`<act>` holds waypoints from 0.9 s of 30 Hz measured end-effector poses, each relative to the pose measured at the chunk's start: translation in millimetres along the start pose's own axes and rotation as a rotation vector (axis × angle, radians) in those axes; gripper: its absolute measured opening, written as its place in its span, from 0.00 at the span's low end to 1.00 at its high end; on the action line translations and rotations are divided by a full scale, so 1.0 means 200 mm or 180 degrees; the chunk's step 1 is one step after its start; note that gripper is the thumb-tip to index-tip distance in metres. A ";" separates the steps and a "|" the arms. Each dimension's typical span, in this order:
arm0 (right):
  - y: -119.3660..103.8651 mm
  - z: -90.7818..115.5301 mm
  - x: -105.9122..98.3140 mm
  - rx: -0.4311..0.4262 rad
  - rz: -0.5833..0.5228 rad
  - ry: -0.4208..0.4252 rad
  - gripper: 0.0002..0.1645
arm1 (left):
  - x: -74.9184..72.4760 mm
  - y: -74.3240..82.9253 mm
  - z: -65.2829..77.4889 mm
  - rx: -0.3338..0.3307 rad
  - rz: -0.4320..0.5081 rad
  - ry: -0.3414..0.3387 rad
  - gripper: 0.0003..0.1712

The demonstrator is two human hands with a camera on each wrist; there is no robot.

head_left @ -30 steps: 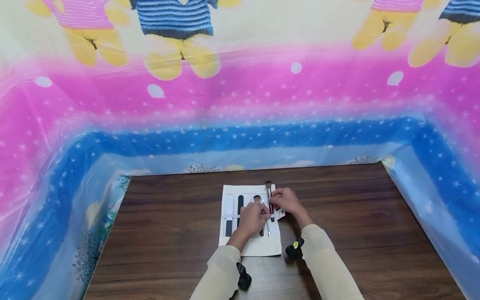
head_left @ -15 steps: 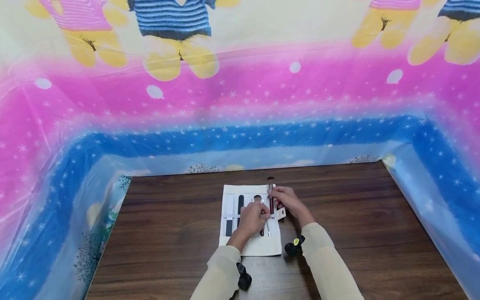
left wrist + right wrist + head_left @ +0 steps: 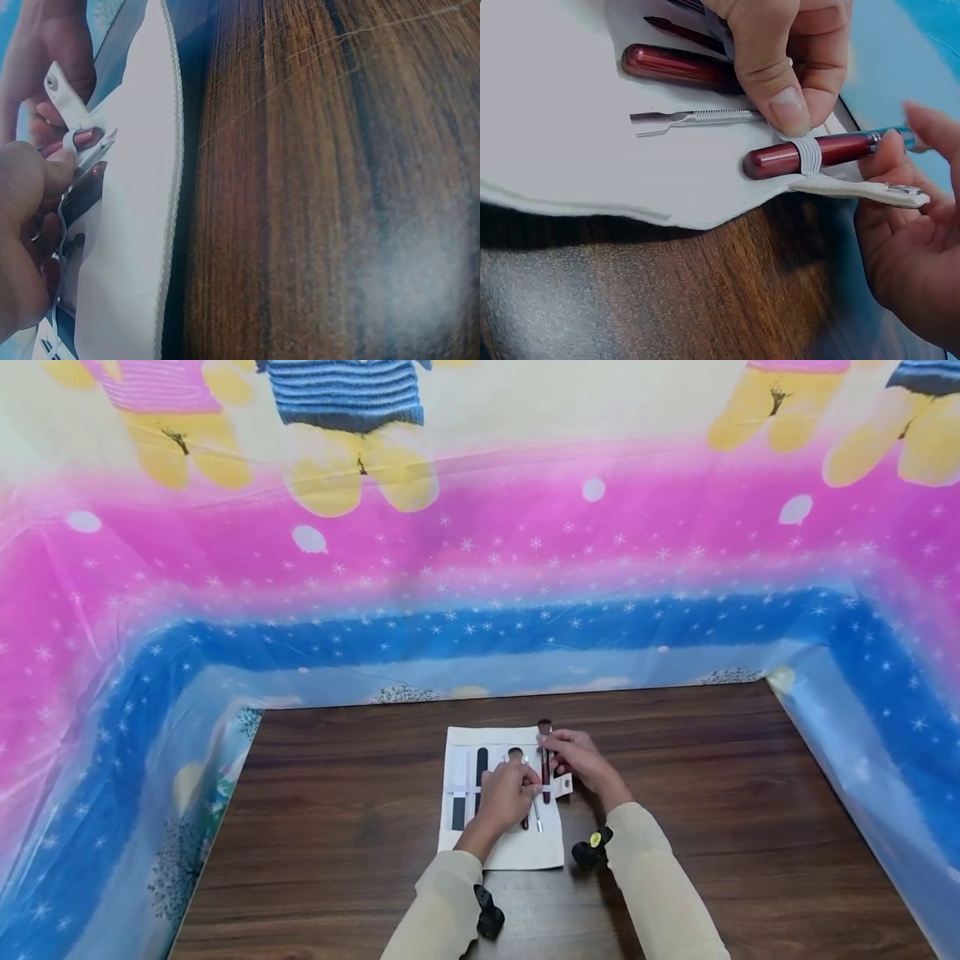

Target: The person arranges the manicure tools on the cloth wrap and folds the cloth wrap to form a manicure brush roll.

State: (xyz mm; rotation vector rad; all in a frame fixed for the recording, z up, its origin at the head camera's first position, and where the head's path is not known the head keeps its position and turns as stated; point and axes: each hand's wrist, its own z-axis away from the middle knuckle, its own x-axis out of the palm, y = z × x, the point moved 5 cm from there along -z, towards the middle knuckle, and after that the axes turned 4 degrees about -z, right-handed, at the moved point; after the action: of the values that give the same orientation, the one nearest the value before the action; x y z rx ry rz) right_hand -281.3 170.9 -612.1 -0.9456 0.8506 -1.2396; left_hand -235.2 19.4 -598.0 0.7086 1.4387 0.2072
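A white fabric roll pouch (image 3: 502,856) lies unfolded on the table. At its right edge my right hand (image 3: 581,758) pinches a makeup brush (image 3: 546,777) near the ferrule, bristles pointing away from me. The brush's dark red handle (image 3: 772,160) passes through a white elastic band (image 3: 808,154) in the right wrist view. My left hand (image 3: 508,795) pinches that band beside the handle, thumb against it. Left of the brush a metal cuticle pusher (image 3: 697,118) and another red-handled brush (image 3: 675,64) lie in the pouch, partly covered by my left hand.
Further left in the pouch is a black flat strip (image 3: 482,764) and a dark-ended piece (image 3: 458,814). A snap tab (image 3: 564,785) sticks out past the pouch's right edge. The brown wooden table (image 3: 337,827) is bordered by a patterned cloth (image 3: 480,635).
My right hand drew the brush up and slightly right, then brought it back down, its handle end now below the band. My left hand has stayed in place.
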 end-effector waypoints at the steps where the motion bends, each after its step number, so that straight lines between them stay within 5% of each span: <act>1: 0.00 0.00 0.00 -0.0006 -0.0012 0.0039 0.24 | 0.00 0.00 0.00 -0.0001 -0.0002 0.0005 0.04; 9: -0.01 0.00 -0.02 -0.0133 0.0149 0.0213 0.20 | 0.00 0.00 0.00 0.0017 -0.0032 0.0064 0.03; 16: -0.01 0.05 -0.03 0.0010 0.1335 -0.0078 0.21 | 0.01 0.00 0.01 -0.0054 -0.0006 0.0190 0.05; 20: -0.01 0.07 -0.02 -0.0064 0.1599 -0.0263 0.24 | 0.01 0.00 0.01 -0.0078 -0.0012 0.0222 0.05; 27: 0.00 0.08 -0.02 -0.0301 0.1715 0.0162 0.14 | 0.00 -0.01 0.01 0.0015 -0.0044 0.0245 0.03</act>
State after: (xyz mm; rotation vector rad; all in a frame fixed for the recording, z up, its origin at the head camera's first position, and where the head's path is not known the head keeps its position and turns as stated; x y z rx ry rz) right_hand -267.2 176.5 -605.1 -0.6946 1.1230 -0.7649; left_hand -234.2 18.1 -598.5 0.7007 1.5173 0.2225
